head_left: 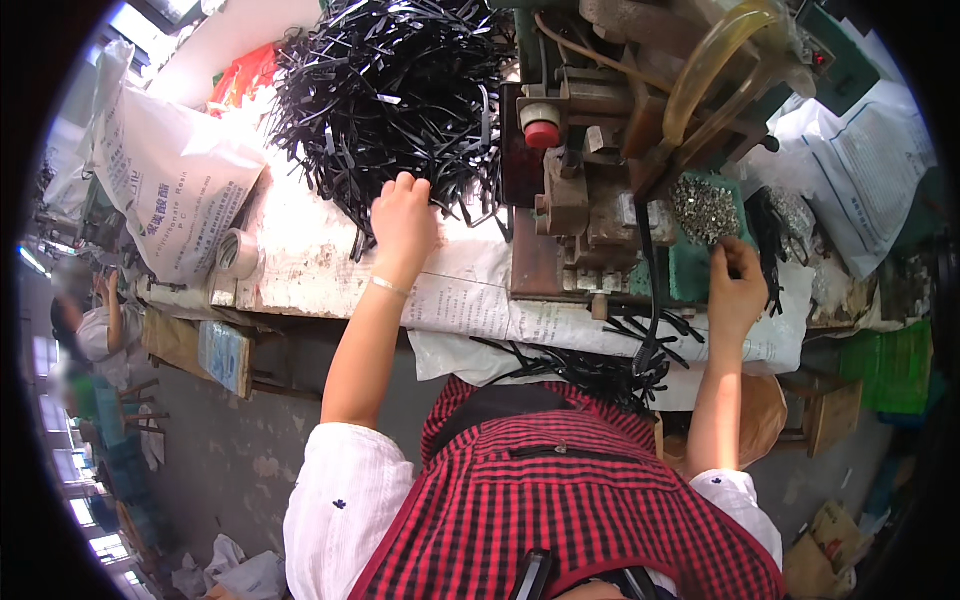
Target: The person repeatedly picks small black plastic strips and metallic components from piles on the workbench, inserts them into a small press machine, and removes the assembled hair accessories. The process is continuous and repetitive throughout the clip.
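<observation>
My left hand (pixel 403 222) is at the near edge of a large pile of glossy black strips (pixel 390 100). Its fingers are curled and their tips are hidden among the strips. To the right stands a bench press machine (pixel 605 215) with a red button (pixel 541 133). Beside it, small metal pieces (pixel 706 208) lie heaped in a green tray (pixel 690 268). At the near edge of that heap is my right hand (pixel 737 290), thumb and fingers drawn together in a pinch. Anything between those fingertips is too small to make out.
A white printed sack (pixel 175 170) and a tape roll (pixel 238 253) are on the left. More black strips (pixel 600 370) lie by my lap under the bench edge. A yellowish hose (pixel 705 75) arches over the machine; another white sack (pixel 865 165) stands right.
</observation>
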Available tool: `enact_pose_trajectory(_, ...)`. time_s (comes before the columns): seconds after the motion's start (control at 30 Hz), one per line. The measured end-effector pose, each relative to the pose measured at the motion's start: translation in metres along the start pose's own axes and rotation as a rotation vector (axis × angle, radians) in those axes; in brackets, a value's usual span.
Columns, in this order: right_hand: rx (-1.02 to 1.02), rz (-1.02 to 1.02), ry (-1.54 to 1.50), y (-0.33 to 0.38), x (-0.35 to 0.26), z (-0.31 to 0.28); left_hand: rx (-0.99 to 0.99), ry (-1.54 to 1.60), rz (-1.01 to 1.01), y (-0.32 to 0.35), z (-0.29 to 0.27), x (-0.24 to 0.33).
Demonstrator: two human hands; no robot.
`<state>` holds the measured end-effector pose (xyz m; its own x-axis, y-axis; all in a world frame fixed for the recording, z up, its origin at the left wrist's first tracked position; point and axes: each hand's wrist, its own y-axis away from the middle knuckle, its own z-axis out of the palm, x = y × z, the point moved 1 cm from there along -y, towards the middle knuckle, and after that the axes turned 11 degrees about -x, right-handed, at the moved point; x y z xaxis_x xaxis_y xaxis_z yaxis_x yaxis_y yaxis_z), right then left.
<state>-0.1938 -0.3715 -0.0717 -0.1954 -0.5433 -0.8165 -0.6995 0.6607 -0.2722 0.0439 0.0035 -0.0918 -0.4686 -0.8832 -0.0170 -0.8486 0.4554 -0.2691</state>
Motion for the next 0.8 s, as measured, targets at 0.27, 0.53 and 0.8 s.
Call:
enact_pose_trajectory(0.27, -0.055, -0.064, -0.048, 0.001, -0.025, 0.001, 0.278, 0.372, -0.001, -0.020, -0.070, -0.001)
enact_pose_trajectory(0.53, 0.043, -0.170, 0.202, -0.003, -0.001, 0.006, 0.255, 0.233, -0.051, -0.038, -0.009, 0.001)
enact_pose_trajectory(0.8, 0.022, -0.163, -0.082, 0.027, -0.025, -0.022, 0.414, 1.273, -0.065, 0.000, -0.078, 0.046)
